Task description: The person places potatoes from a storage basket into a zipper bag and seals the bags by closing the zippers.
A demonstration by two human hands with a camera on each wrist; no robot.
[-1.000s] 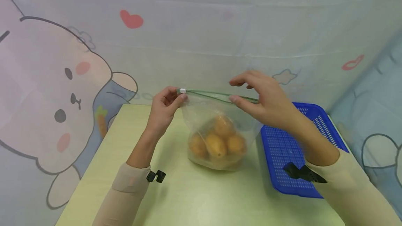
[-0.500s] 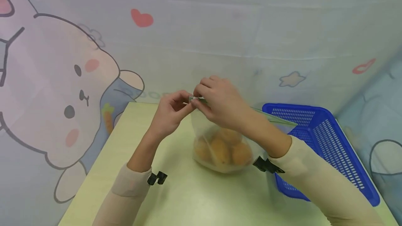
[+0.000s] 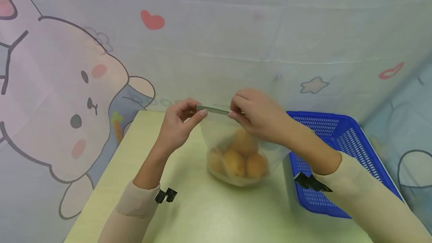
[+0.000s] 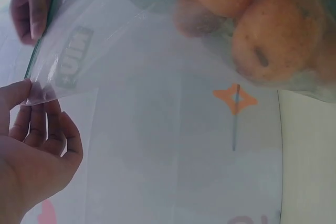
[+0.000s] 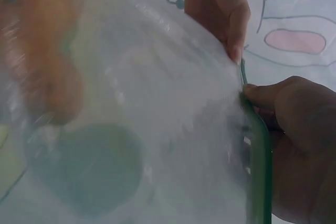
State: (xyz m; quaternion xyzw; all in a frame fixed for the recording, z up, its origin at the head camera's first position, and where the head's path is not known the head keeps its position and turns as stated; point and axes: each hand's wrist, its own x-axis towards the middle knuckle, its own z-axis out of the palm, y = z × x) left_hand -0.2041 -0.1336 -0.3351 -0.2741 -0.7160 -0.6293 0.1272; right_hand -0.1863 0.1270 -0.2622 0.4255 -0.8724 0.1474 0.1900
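A clear slider zip bag point(image 3: 216, 132) with a green zip strip point(image 3: 214, 110) hangs upright between the hands. Several orange-yellow fruits point(image 3: 234, 162) fill its bottom, low over the table. My left hand point(image 3: 177, 125) pinches the strip's left end between thumb and fingers; the left wrist view shows the bag corner point(image 4: 42, 93) in that grip. Farther right along the strip, my right hand point(image 3: 260, 115) pinches it with thumb and curled fingers. Between the hands the strip's two edges lie together. The white slider is out of sight, and the right hand and forearm cover the strip's right part.
A blue perforated plastic basket point(image 3: 352, 149) stands on the right of the pale yellow table point(image 3: 189, 213), partly behind the right forearm. A cartoon-printed cloth point(image 3: 216, 29) hangs at the back and sides. Each sleeve carries a small black clip point(image 3: 166, 195).
My right hand went left to the strip's left end, then slid back right along it. The strip's edges, apart before, now meet between the hands. The left hand kept its grip.
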